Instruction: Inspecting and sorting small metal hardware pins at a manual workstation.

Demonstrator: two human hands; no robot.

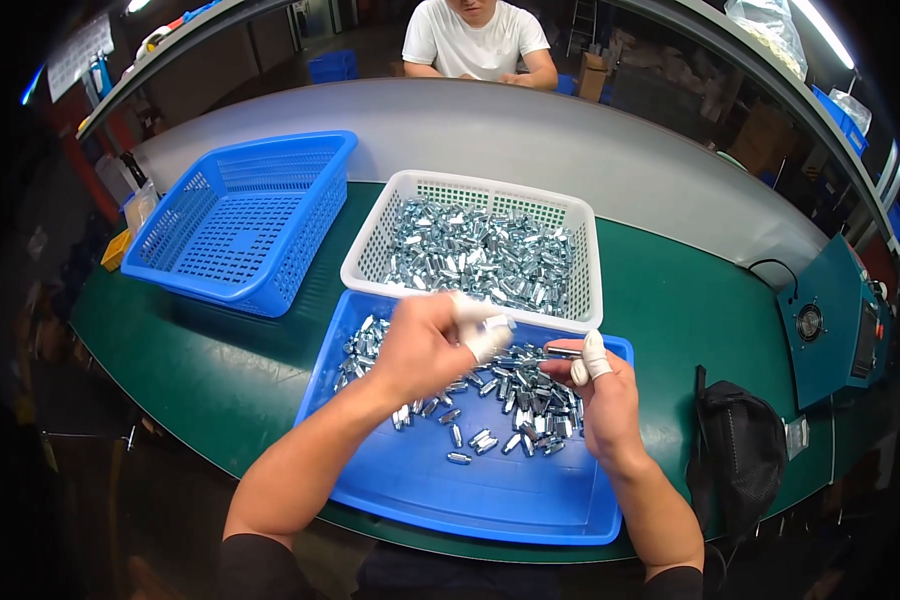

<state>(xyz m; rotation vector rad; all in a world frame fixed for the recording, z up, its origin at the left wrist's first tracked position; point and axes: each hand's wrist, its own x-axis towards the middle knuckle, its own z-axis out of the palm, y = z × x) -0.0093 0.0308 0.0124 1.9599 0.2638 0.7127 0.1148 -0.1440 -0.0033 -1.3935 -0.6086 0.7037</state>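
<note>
I've got the green surface [670, 270], blue tray [530, 505] near, white basket [591, 270] far, parts [540, 400] in both. Left fingers [488, 345] blur; I can't tell their grip. Right fingers [596, 355] pinch a metal cylinder [562, 351] above the tray's right side; I'd want that pinch light, steady.

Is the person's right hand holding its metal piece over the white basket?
No, the right hand holds the metal piece over the blue tray.
</note>
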